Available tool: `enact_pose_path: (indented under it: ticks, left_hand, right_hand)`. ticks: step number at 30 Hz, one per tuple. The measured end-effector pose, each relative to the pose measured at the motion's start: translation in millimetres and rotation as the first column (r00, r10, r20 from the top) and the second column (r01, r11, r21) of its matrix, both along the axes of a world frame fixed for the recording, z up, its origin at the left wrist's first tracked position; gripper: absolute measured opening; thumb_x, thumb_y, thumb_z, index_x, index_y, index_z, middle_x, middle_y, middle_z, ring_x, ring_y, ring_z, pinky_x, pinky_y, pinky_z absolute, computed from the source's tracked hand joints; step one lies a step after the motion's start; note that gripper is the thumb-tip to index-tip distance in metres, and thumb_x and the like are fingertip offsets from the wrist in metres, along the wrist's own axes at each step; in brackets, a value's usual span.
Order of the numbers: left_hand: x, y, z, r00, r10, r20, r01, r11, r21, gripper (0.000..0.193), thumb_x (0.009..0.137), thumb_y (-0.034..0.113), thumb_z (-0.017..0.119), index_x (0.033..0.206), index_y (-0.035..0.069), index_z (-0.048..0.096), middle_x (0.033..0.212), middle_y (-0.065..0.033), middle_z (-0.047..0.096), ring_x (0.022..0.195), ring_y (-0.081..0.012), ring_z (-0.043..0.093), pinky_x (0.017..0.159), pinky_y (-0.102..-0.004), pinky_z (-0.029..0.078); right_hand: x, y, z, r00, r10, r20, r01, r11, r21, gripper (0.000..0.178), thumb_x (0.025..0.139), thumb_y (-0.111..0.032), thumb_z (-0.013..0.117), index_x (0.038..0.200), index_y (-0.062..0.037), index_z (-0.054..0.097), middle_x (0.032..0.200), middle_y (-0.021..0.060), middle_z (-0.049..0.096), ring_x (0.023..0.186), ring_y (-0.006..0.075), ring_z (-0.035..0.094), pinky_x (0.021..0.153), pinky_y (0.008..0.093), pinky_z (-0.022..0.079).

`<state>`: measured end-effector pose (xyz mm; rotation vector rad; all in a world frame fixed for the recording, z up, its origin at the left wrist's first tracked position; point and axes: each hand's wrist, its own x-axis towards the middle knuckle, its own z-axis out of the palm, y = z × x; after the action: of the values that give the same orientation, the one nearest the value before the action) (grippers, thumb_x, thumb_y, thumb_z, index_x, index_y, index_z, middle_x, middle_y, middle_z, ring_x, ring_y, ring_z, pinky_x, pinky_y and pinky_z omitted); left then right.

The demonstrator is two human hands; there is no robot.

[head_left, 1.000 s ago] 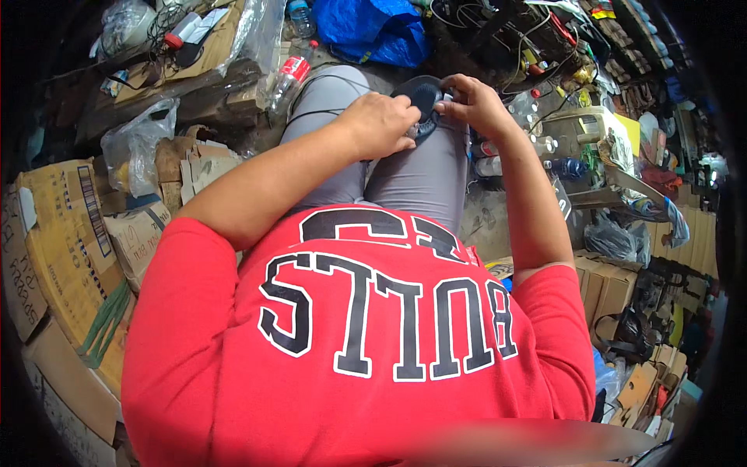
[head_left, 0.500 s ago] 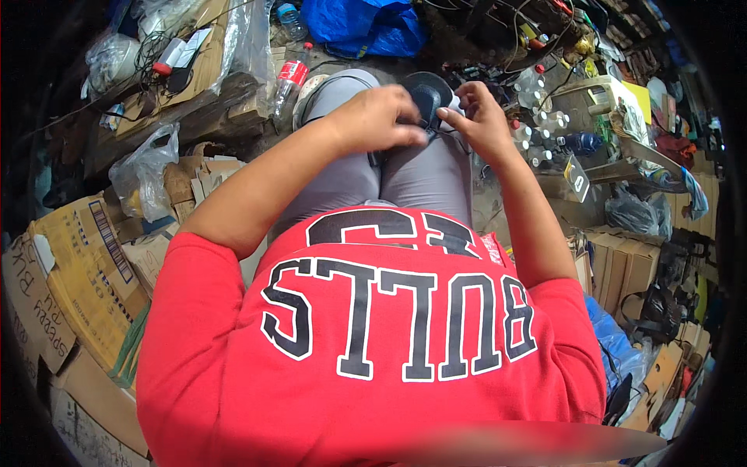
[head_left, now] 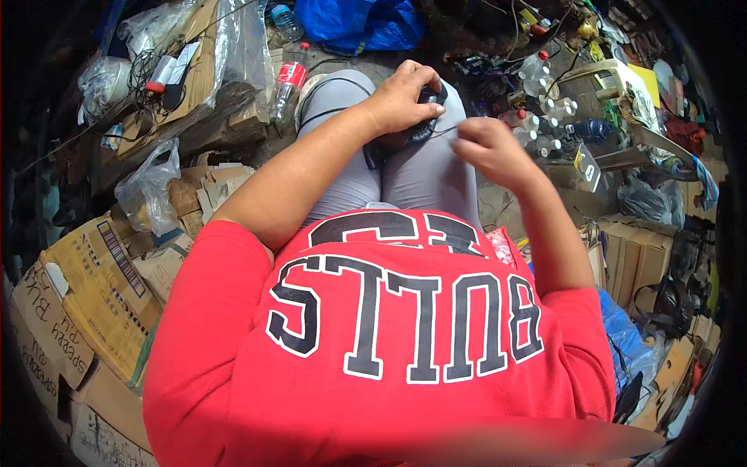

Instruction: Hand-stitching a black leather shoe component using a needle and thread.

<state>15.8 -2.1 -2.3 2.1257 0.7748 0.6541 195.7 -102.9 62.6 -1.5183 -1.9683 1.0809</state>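
A black shoe-like piece (head_left: 422, 132) rests on my right thigh near the knee, mostly covered by my hand, so its exact kind is unclear. My left hand (head_left: 406, 100) is closed over it from the left, fingers bent round its far side. Just right of it, my right hand (head_left: 498, 152) is closed and somewhat blurred. A thin dark thread (head_left: 446, 131) runs from the black piece toward the right fingers, which seem to pinch it. Around my left knee loops a dark cord (head_left: 327, 84).
A red-labelled plastic bottle (head_left: 289, 82) stands beyond my left knee. Several small bottles (head_left: 537, 128) cluster at the right, beside a cluttered stand (head_left: 615, 156). Blue plastic sheeting (head_left: 362, 23) lies ahead. Cardboard boxes (head_left: 93, 272) fill the left side.
My left hand has moved right and farther away onto the black piece, now covering it. My right hand has gone from open fingers beside the piece to closed, lower and farther right.
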Motion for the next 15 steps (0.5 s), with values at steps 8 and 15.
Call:
enact_pose_path:
  ticks: [8,15]
  left_hand:
    - [-13,28,14,0.966,-0.25,-0.066,0.249,0.968,-0.032,0.026,0.073,0.02,0.072,0.096,0.01,0.064,0.099,-0.0055,0.058,0.104,-0.0223,0.049,0.091,-0.0324,0.038]
    - [-12,31,39,0.928,-0.349,-0.128,0.304,0.91,-0.282,0.022,0.073,0.014,0.07,0.093,0.009,0.063,0.094,-0.0054,0.058,0.093,-0.0197,0.054,0.088,-0.0306,0.039]
  right_hand:
    - [2,-22,12,0.968,-0.219,-0.126,0.224,0.974,0.023,0.012,0.081,-0.011,0.066,0.083,0.0006,0.062,0.073,0.0004,0.053,0.066,0.0071,0.048,0.058,0.0224,0.039]
    - [-12,-10,-3,0.979,-0.189,0.071,0.178,0.974,0.138,0.017,0.081,-0.009,0.064,0.096,-0.0065,0.068,0.074,0.0074,0.056,0.065,0.0156,0.055,0.06,0.0264,0.043]
